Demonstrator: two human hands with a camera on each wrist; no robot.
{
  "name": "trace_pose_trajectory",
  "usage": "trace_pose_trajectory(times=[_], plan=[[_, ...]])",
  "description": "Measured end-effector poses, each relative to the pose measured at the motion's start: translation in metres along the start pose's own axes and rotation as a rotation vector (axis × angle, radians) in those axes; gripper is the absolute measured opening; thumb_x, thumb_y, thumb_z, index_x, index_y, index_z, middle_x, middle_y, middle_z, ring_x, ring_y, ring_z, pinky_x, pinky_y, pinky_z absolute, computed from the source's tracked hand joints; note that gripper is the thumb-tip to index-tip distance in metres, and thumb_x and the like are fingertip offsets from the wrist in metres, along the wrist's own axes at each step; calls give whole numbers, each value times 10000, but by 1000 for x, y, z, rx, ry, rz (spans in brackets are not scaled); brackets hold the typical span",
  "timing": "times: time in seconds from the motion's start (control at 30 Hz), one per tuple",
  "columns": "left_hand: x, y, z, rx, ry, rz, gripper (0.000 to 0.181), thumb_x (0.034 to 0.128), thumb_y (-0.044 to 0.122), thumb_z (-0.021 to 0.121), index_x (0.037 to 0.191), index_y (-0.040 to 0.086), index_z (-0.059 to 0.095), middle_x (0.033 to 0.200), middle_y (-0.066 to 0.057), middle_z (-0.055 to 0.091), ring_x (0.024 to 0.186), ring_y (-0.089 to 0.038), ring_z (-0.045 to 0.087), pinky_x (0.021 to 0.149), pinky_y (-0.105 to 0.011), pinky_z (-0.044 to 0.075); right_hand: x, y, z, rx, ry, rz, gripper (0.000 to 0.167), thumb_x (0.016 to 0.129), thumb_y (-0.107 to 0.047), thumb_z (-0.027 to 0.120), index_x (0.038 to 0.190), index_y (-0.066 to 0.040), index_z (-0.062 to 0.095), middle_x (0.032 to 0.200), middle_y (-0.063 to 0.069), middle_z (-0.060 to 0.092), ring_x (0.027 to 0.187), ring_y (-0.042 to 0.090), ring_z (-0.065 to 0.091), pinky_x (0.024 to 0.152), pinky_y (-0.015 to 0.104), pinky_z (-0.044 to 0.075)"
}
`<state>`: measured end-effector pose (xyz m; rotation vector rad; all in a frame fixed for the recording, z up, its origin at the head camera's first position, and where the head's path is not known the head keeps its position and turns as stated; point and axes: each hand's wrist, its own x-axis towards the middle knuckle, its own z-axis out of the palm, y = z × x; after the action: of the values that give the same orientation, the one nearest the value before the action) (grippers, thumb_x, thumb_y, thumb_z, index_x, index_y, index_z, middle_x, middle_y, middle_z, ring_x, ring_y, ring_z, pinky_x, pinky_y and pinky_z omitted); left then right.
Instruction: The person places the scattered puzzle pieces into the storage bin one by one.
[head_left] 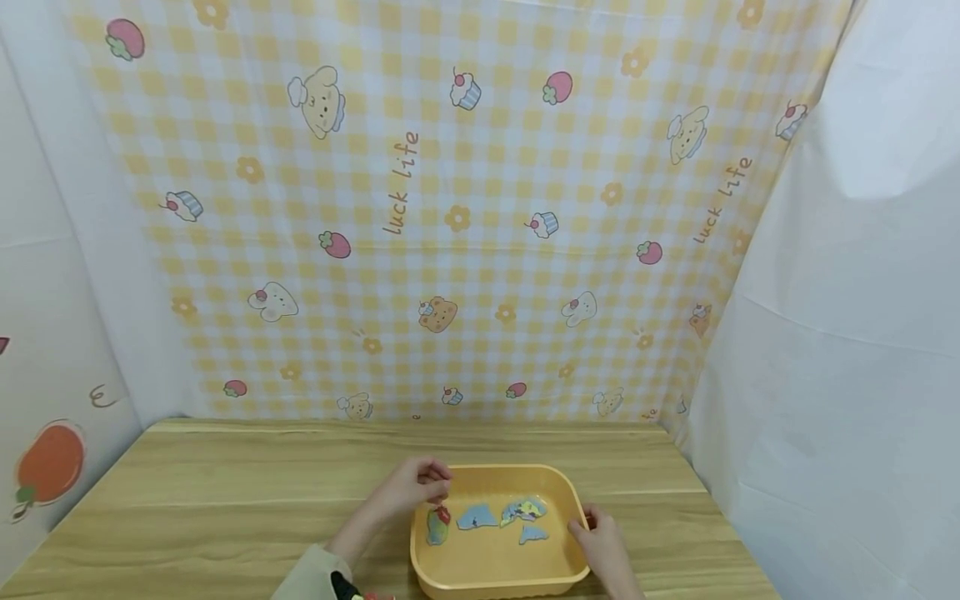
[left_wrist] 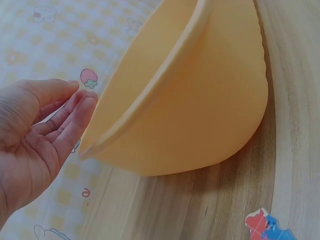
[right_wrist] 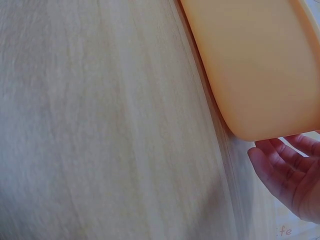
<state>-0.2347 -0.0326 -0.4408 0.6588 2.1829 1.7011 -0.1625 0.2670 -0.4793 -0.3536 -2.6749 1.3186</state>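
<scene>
A yellow plastic bin (head_left: 491, 568) stands on the table with flat, irregular jigsaw pieces lying inside. At its left end is a green-and-blue piece with red (head_left: 437, 529). Near the middle lie a light-blue piece (head_left: 477, 518), a blue-and-yellow piece (head_left: 523, 510) and a small blue piece (head_left: 533, 534). My left hand (head_left: 429, 483) hovers at the bin's back left corner, fingers loosely bent, nothing visible in them. On the right side, my right hand (head_left: 602, 546) holds the bin's rim, thumb at the top and fingers (right_wrist: 280, 162) against the outer wall.
A red-and-blue piece (left_wrist: 267, 226) lies on the wooden table (head_left: 247, 500) outside the bin, on its near left side. Behind the table hangs a yellow checked cloth (head_left: 390, 275). White cloth (head_left: 840, 350) hangs along the right side.
</scene>
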Motion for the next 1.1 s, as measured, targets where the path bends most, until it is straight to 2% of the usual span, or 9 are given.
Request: trace_pose_trajectory(times=[0.3,0.7,0.9,1.1], plan=[[-4,0,-8,-33,64,-25,269,851,42,573,1042,-141,521,886,-134,602,775,-123,607,728,-283,546,1,0,0,-3,6,-6,310,796,-67,567,1024,142,563,762,121,587,653,145,547,561,280,500],[-12,-9,-23,-75,75,7,360,875,137,588,1066,-157,504,918,-160,600,807,-111,612,747,-256,543,-1,0,-1,11,-21,5,289,810,-65,572,1019,134,559,762,118,578,652,144,546,561,289,504],[-20,-13,-28,-96,113,-31,385,869,178,602,1083,-128,506,968,-180,602,850,-132,616,761,-242,536,0,1,-1,14,-31,8,295,813,-69,573,1023,137,556,768,122,580,660,146,548,567,295,505],[-30,-14,-32,-110,156,-60,413,873,180,595,1111,-139,482,1011,-196,594,874,-163,608,789,-283,533,0,2,-1,13,-32,11,292,812,-73,569,1017,135,559,767,120,580,659,145,548,567,297,506]])
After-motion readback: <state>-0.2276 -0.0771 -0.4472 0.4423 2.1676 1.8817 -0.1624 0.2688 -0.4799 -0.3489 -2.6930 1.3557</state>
